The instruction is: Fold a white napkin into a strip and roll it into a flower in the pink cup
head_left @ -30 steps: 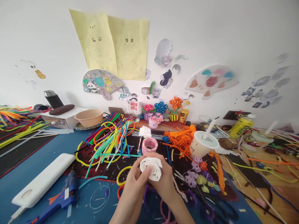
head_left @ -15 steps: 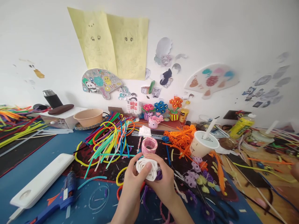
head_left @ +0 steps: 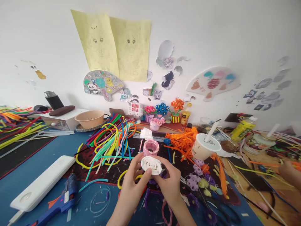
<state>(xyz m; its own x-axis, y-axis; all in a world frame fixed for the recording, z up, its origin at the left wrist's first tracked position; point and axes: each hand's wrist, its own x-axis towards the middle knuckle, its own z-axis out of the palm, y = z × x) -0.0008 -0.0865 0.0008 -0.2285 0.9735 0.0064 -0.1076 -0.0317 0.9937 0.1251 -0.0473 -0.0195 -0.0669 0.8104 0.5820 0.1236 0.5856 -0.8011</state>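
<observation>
Between my two hands I hold a rolled white tissue (head_left: 151, 165), its spiral of folds facing up. My left hand (head_left: 134, 179) curls round its left side, thumb against the near edge. My right hand (head_left: 167, 179) closes on the right side, fingers at the far rim. Just beyond them stands a round pink pot (head_left: 150, 147), open at the top. Behind that pot lies a folded white tissue piece (head_left: 146, 133). Purple and pink pipe-cleaner loops (head_left: 166, 208) lie under my wrists.
At left are a blue glue gun (head_left: 64, 201) and a long white device (head_left: 43, 182). Colourful pipe cleaners (head_left: 113, 141) spread behind. To the right stand a lidded cup (head_left: 205, 147), orange pipe-cleaner pieces (head_left: 182, 141) and black scissors (head_left: 223, 212). Another person's hand (head_left: 290, 172) is at the right edge.
The white roll has tilted so more of its spiral end shows, and my left thumb has shifted from its top to its near edge. The other person's hand has come further into view.
</observation>
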